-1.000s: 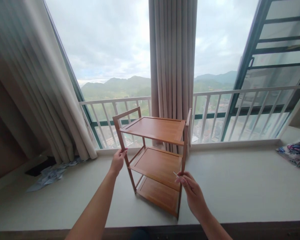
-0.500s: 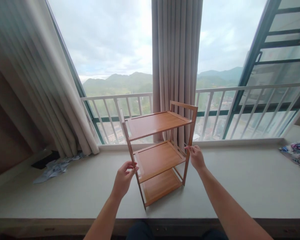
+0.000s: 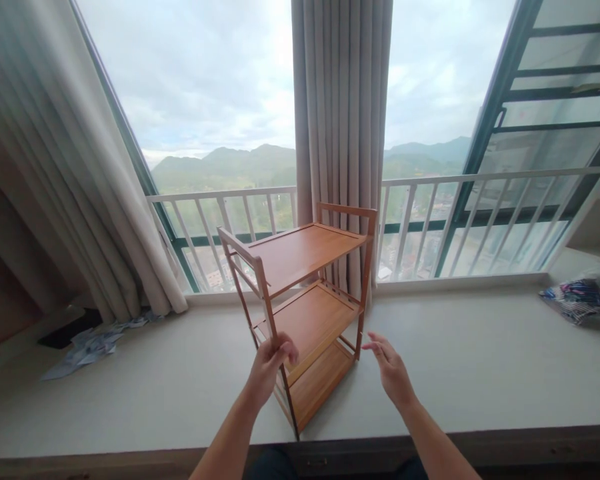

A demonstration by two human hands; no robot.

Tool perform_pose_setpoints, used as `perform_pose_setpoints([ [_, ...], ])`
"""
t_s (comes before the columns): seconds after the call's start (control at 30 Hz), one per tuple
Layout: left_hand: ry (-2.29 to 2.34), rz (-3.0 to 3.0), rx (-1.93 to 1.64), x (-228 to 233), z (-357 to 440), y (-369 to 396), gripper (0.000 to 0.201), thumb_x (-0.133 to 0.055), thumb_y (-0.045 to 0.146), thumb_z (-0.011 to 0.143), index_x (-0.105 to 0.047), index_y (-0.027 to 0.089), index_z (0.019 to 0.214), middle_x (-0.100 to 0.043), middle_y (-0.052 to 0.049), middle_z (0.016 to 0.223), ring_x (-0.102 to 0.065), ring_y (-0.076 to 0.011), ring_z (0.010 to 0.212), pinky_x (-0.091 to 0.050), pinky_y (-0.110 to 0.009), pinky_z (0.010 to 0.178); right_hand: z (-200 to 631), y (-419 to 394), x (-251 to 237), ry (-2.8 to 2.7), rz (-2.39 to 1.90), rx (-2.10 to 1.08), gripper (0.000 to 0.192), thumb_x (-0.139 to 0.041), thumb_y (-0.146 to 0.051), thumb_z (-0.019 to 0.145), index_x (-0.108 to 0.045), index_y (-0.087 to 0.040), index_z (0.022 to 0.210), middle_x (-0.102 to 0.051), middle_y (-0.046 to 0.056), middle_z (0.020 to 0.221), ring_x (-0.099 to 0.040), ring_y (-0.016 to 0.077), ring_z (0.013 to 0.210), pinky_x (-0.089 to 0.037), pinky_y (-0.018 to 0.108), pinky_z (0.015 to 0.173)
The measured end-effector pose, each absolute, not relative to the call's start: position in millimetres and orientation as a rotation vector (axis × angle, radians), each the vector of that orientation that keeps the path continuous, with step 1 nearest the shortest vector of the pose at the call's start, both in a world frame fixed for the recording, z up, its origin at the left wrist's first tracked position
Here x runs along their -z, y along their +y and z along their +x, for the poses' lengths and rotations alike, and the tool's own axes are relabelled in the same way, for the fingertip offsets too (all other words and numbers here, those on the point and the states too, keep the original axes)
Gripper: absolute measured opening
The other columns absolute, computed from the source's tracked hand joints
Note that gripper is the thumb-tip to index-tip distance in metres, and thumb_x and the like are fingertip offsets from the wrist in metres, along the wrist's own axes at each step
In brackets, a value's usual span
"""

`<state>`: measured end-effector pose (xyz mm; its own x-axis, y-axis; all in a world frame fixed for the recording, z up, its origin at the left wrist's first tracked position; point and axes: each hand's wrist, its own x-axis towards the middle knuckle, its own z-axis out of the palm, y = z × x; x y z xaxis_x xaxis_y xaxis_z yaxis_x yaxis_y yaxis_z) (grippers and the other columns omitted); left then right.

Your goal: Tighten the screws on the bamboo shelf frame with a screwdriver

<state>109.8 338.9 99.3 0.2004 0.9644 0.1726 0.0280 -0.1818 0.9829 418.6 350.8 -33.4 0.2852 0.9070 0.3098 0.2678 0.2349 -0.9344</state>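
A three-tier brown wooden shelf rack [image 3: 313,313] stands upright on the white ledge, turned at an angle to me. My left hand [image 3: 270,367] is wrapped around its near left post, at about the middle tier. Just right of the rack, apart from the right posts, is my right hand [image 3: 393,367]. Its thumb and fingers come together in a pinch, with a tiny light tip showing at the fingertips; what it is I cannot make out. The rack's left side frame has a raised handle bar, as does the right one.
Behind the ledge [image 3: 455,360] run a white railing [image 3: 430,180] and tall windows. A grey curtain [image 3: 345,133] hangs behind the rack, another [image 3: 95,200] at left. Crumpled papers [image 3: 87,350] lie on the left, a bagged striped cloth [image 3: 580,297] on the right.
The rack has turned, its left side swinging toward me and its left frame now showing. My left hand has shifted along the left post. My right hand has dropped away from the right post.
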Motion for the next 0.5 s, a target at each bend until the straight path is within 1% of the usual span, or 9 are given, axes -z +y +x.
perform_pose_setpoints([
  [0.03, 0.945, 1.451, -1.077, -98.8, 108.6, 342.0, 0.071, -0.069, 0.089, 0.071, -0.049, 0.022, 0.062, -0.047, 0.002, 0.057, -0.051, -0.0144, 0.056, -0.04, -0.029, 0.056, 417.0, 336.7, 46.4, -1.236, -1.325, -0.684, 0.072, -0.048, -0.087, 0.092, -0.086, -0.026, 0.089, -0.073, 0.015, 0.139, -0.065, 0.0347, 0.136, -0.048, 0.05, 0.12],
  [0.1, 0.852, 1.428, -0.898, -98.0, 107.3, 349.1, 0.075, -0.074, 0.09, 0.062, -0.039, 0.024, 0.051, -0.035, 0.005, 0.045, -0.039, -0.0109, 0.041, -0.03, -0.027, 0.045, 417.3, 309.8, 74.9, -1.228, -1.392, -0.77, 0.078, -0.048, -0.093, 0.087, -0.085, -0.025, 0.087, -0.076, 0.015, 0.136, -0.068, 0.0359, 0.131, -0.051, 0.05, 0.117],
  [0.17, 0.794, 1.411, -0.769, -97.5, 110.3, 356.2, 0.079, -0.08, 0.087, 0.055, -0.034, 0.025, 0.044, -0.029, 0.006, 0.04, -0.029, -0.0073, 0.036, -0.022, -0.026, 0.041, 422.9, 286.2, 103.0, -1.214, -1.463, -0.843, 0.084, -0.046, -0.099, 0.081, -0.085, -0.025, 0.083, -0.078, 0.016, 0.131, -0.07, 0.0379, 0.127, -0.051, 0.052, 0.117],
  [0.23, 0.768, 1.399, -0.726, -96.7, 119.6, 361.4, 0.08, -0.081, 0.086, 0.055, -0.032, 0.025, 0.042, -0.028, 0.006, 0.04, -0.026, -0.0054, 0.037, -0.019, -0.025, 0.041, 433.8, 266.6, 126.5, -1.202, -1.531, -0.895, 0.088, -0.044, -0.103, 0.077, -0.085, -0.025, 0.08, -0.08, 0.016, 0.126, -0.071, 0.0397, 0.126, -0.05, 0.054, 0.117],
  [0.33, 0.79, 1.384, -0.787, -93.7, 144.0, 364.0, 0.08, -0.08, 0.086, 0.06, -0.032, 0.024, 0.044, -0.028, 0.007, 0.04, -0.026, -0.0042, 0.039, -0.016, -0.023, 0.042, 458.0, 244.6, 150.2, -1.168, -1.615, -0.952, 0.092, -0.043, -0.106, 0.072, -0.086, -0.025, 0.082, -0.083, 0.016, 0.118, -0.073, 0.041, 0.122, -0.053, 0.054, 0.114],
  [0.43, 0.85, 1.366, -0.888, -88.3, 174.9, 364.1, 0.08, -0.079, 0.086, 0.062, -0.032, 0.023, 0.045, -0.029, 0.007, 0.041, -0.024, -0.0035, 0.039, -0.016, -0.023, 0.043, 484.3, 228.8, 163.5, -1.119, -1.657, -1.0, 0.095, -0.045, -0.109, 0.063, -0.087, -0.026, 0.08, -0.084, 0.016, 0.111, -0.076, 0.0412, 0.115, -0.06, 0.05, 0.103],
  [0.5, 0.905, 1.346, -0.967, -84.2, 196.8, 365.1, 0.079, -0.078, 0.086, 0.062, -0.032, 0.024, 0.046, -0.027, 0.008, 0.041, -0.023, -0.0035, 0.039, -0.015, -0.024, 0.043, 498.1, 220.4, 167.8, -1.108, -1.655, -1.014, 0.092, -0.049, -0.108, 0.064, -0.087, -0.025, 0.079, -0.085, 0.015, 0.109, -0.078, 0.0396, 0.112, -0.063, 0.045, 0.098],
])
